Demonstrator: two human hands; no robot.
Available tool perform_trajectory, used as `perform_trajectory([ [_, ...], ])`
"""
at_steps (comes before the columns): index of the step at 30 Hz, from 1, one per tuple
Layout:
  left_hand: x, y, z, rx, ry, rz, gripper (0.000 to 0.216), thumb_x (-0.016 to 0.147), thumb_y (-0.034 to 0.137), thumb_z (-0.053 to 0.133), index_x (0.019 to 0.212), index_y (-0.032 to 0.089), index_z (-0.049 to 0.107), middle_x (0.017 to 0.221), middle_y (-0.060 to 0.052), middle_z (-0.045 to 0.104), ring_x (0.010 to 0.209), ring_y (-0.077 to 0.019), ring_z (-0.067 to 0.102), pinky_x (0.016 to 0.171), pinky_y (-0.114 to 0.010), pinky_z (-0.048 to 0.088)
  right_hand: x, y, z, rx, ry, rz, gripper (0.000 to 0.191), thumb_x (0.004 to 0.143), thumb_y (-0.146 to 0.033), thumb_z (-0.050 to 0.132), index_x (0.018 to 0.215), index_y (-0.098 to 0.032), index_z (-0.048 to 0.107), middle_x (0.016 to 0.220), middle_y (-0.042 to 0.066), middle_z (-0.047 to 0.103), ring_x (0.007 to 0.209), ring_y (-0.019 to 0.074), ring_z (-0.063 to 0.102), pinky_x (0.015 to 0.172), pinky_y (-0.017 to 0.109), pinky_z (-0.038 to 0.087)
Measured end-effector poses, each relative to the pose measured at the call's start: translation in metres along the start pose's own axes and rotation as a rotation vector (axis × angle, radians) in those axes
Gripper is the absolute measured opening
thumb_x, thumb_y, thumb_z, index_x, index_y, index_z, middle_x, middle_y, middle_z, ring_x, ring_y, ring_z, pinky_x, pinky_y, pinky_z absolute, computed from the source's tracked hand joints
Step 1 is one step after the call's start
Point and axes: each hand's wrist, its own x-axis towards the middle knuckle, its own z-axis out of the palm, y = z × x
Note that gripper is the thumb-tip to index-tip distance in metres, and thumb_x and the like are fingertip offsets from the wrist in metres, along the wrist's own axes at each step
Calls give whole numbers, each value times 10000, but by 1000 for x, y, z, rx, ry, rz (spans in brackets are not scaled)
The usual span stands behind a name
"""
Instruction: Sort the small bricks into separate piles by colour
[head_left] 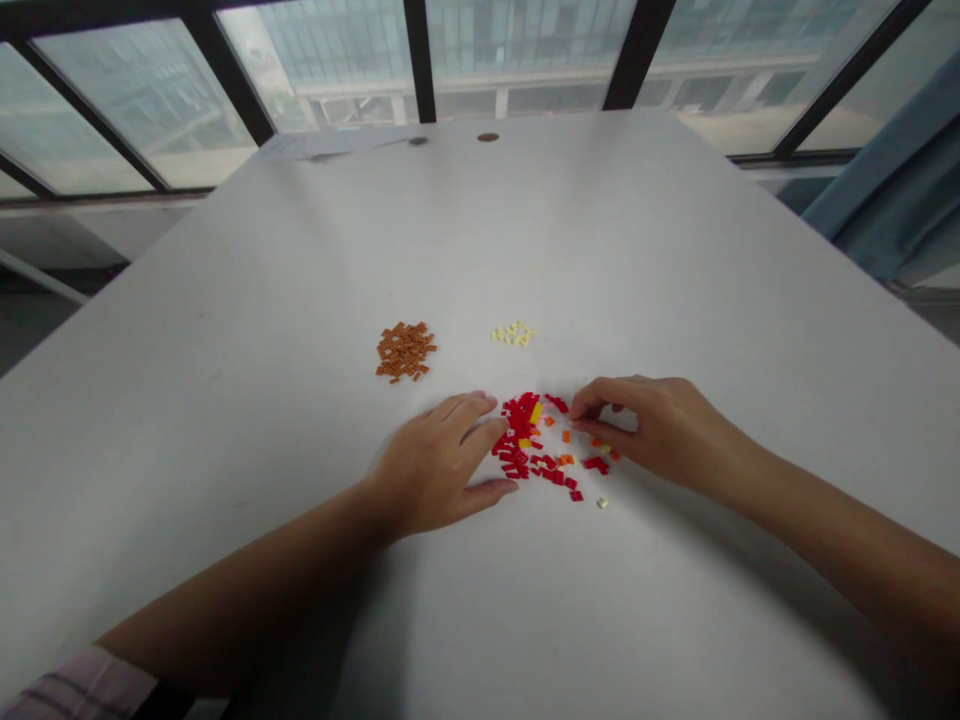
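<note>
A scatter of small red bricks (534, 450), mixed with a few orange and yellow ones, lies on the white table (480, 250) between my hands. My left hand (439, 462) rests flat at the pile's left edge, fingers stretched out and touching the red pieces. My right hand (651, 425) sits at the pile's right side, its fingers curled in a pinch over the small pieces; whether anything is in the pinch I cannot make out. A single pale piece (601, 502) lies just in front of the pile.
Farther back are a heap of brown bricks (404, 352) and a small cluster of pale yellow bricks (513, 333). Two round holes (488, 137) mark the table's far edge, with windows behind. A blue curtain (892, 170) hangs at the right.
</note>
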Motion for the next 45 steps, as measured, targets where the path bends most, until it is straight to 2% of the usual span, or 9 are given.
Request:
perform_trajectory([
  [6,0,-1,1,-2,-16,-11,445,935,476,524,1152,95,598,1211,-212,647,1158,-307,612,970,-463,536,-1,-3,0,-49,34,-66,123,814,-191,531,831,-238,643,795,7,731,695,164,668,644,276,497],
  [9,0,-1,2,3,4,2,458,930,473,536,1133,70,610,1188,-217,656,1138,-315,623,968,-455,540,8,-2,-6,-44,85,-30,104,815,-225,540,820,-253,641,781,-1,731,663,165,659,633,284,499],
  [13,0,-1,3,3,21,12,462,925,483,544,1120,71,614,1184,-221,657,1142,-320,621,974,-456,537,42,8,-11,-20,186,62,76,806,-259,576,797,-256,651,790,-3,739,656,164,659,655,297,509],
  [18,0,-2,2,-16,5,-1,457,928,493,529,1116,84,610,1190,-219,653,1143,-316,615,972,-463,536,93,21,-3,33,188,119,68,776,-248,622,788,-208,676,767,7,733,661,153,658,677,291,509],
  [23,0,-3,2,-29,-28,-15,476,933,511,513,1137,91,604,1214,-216,645,1166,-316,603,987,-468,527,110,22,4,51,172,136,66,767,-241,666,800,-190,691,756,13,731,666,151,657,669,284,501],
  [33,-1,-3,2,-24,-17,-4,475,939,503,508,1137,83,604,1209,-218,647,1163,-319,606,981,-469,529,104,23,3,17,227,72,86,788,-216,613,829,-203,688,799,15,748,707,165,685,722,314,526],
  [37,-1,-3,3,-16,-26,-7,460,941,498,502,1140,95,599,1217,-214,644,1171,-313,602,984,-470,526,84,20,-6,-31,240,13,109,819,-228,580,849,-223,685,838,16,754,732,176,691,722,317,526],
  [40,-1,-3,4,-4,-11,3,452,938,480,517,1132,81,605,1208,-217,648,1161,-319,608,980,-466,530,53,13,-17,-96,165,-98,131,847,-226,554,868,-231,683,836,18,748,715,175,683,703,310,519],
  [45,0,-1,3,4,3,7,440,942,465,517,1146,84,604,1198,-209,657,1153,-312,617,964,-462,542,-2,10,-26,-84,-66,-248,164,912,-244,523,912,-219,685,847,34,732,733,174,682,681,302,516],
])
